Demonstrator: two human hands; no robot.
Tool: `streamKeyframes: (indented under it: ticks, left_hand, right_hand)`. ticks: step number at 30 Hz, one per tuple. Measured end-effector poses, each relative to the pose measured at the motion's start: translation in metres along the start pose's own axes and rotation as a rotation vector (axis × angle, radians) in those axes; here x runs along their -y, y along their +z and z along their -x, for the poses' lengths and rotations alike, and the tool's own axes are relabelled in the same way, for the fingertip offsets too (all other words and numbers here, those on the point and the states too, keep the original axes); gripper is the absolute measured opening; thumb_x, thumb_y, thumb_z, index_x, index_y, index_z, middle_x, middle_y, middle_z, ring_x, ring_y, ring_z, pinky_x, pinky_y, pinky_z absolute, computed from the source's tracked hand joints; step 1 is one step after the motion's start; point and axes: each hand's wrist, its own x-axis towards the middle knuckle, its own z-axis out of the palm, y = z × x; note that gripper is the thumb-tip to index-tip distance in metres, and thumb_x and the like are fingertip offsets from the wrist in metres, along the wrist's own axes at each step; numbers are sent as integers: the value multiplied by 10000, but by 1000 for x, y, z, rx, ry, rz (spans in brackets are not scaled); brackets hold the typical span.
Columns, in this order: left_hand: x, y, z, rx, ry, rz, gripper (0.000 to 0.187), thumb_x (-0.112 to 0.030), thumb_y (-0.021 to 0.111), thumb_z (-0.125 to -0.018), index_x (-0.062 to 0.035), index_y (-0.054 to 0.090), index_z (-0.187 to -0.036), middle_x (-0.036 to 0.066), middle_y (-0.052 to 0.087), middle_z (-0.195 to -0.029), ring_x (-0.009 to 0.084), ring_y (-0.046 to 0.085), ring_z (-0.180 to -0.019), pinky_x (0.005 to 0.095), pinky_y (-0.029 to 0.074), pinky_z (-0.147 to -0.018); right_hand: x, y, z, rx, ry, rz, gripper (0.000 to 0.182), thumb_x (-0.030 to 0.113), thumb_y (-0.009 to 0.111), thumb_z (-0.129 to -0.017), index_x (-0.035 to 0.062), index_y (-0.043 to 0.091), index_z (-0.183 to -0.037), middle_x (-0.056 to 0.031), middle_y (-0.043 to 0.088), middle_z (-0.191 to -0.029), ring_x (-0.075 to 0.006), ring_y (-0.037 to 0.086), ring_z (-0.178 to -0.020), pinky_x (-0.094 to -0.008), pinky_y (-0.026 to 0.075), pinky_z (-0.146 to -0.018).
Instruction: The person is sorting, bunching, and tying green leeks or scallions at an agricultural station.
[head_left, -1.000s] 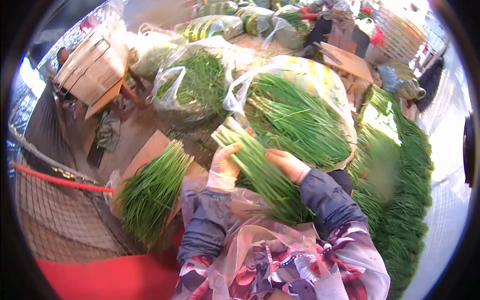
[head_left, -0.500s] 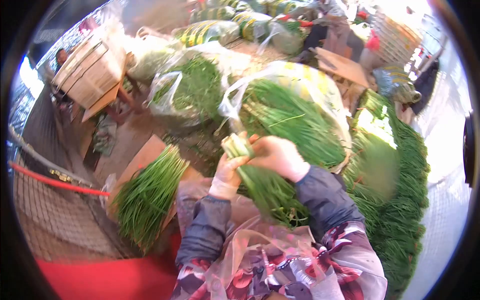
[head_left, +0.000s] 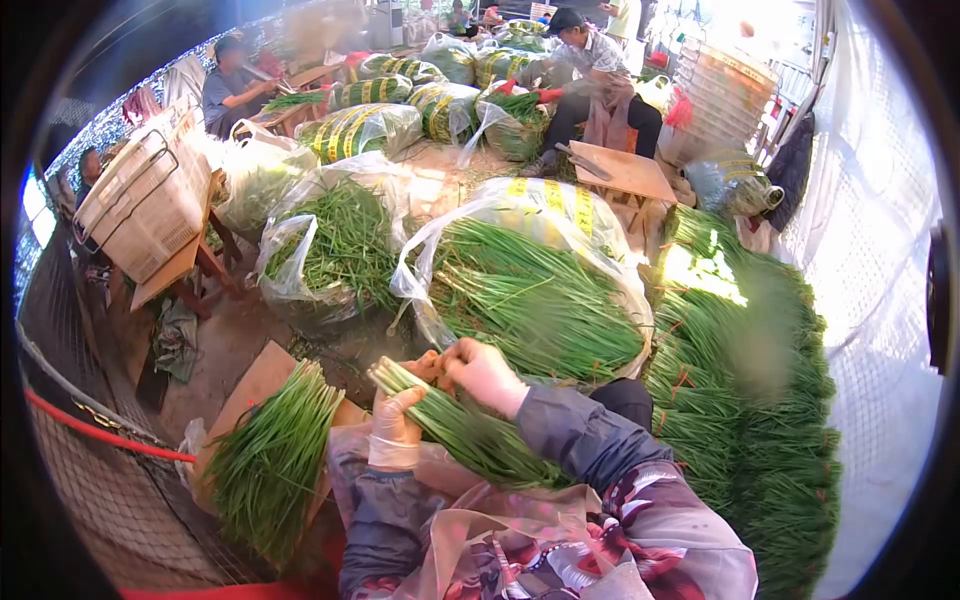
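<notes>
My left hand [head_left: 397, 425], in a pale glove, is closed around a bunch of chives [head_left: 470, 435] near its whitish stem ends. The green leaves slant down to the right across my lap. My right hand [head_left: 485, 372], also pale-gloved, is at the upper side of the stems with its fingers pinched together. Something orange-brown shows at its fingertips, but I cannot make out what is between them. Left of my lap, a pile of chives [head_left: 275, 455] lies on a wooden board [head_left: 247, 395].
Ahead stands an open plastic bag [head_left: 425, 305] of chives, with a bag of loose greens [head_left: 340, 240] beside it. Tied chive bundles [head_left: 720, 400] are stacked at right. A crate [head_left: 150, 200] stands at left. A seated co-worker [head_left: 595, 85] is beyond a small wooden table [head_left: 625, 172].
The view has tilted up, showing more of the background and co-workers. My right hand has shifted along the stem ends, its fingers now bent. My left hand still grips the bunch.
</notes>
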Motion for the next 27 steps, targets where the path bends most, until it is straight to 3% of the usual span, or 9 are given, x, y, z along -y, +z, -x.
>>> streamKeyframes:
  ticks: [5,7,9,11,16,19,21,23,27]
  left_hand:
    - [-45,-19,20,2,149,-41,486,-21,668,-726,-88,497,-1176,112,627,-949,298,630,-924,545,528,-816]
    - [-77,-12,24,-66,320,-108,506,-32,677,-729,-43,464,-1187,88,614,-873,257,629,-841,513,523,-830]
    - [-107,1,27,-121,549,-168,463,-4,643,-780,-52,463,-1204,84,611,-864,223,616,-847,505,501,-872]
    - [-130,15,31,-77,786,-296,437,30,593,-826,-59,451,-1230,80,611,-866,213,605,-852,494,477,-914]
    - [-110,80,23,261,1081,-962,180,-95,692,-816,-85,599,-970,33,611,-874,200,609,-843,466,458,-922]
    - [-71,99,25,675,1043,-1404,198,-191,709,-749,-132,618,-915,13,615,-880,222,610,-857,452,459,-907]
    - [-39,89,27,931,932,-1551,264,-258,655,-699,-142,617,-934,9,615,-878,228,598,-913,470,431,-945]
    - [-20,78,35,1000,899,-1650,309,-274,667,-676,-136,638,-950,29,618,-946,260,586,-971,493,406,-960]
    - [-6,66,61,1138,984,-1659,340,-294,656,-679,-119,657,-971,49,630,-1032,322,557,-1079,550,341,-1004]
  right_hand:
    - [11,-45,-22,51,75,-385,139,61,493,-877,-13,561,-973,-82,616,-704,-130,572,-548,-272,463,-508]
    - [-8,-57,-20,218,70,-111,168,131,558,-859,18,606,-974,-98,645,-740,-174,624,-610,-311,478,-531]
    - [-30,-63,-24,657,102,1396,276,289,625,-827,72,664,-994,-111,673,-786,-235,667,-714,-365,501,-586]
    - [-11,-75,-13,624,79,1404,404,435,641,-780,124,694,-1031,-115,692,-870,-284,675,-822,-393,518,-671]
    - [-9,-28,31,1264,413,-779,1056,800,492,-720,29,329,-1423,-153,597,-1211,-301,590,-1082,-392,461,-947]
    - [-8,-1,49,954,386,-1190,985,785,345,-781,37,315,-1421,-151,563,-1233,-305,543,-1111,-417,441,-945]
    - [-76,42,18,1366,422,-2174,765,621,440,-871,57,355,-1382,-92,564,-1183,-223,508,-1140,-352,409,-981]
    - [20,-2,37,1086,809,-1597,555,446,525,-926,4,492,-1260,-104,618,-1100,-203,603,-955,-371,498,-877]
    - [4,3,11,632,560,-1048,433,307,592,-888,-4,561,-1188,-79,643,-944,-226,640,-851,-363,539,-744]
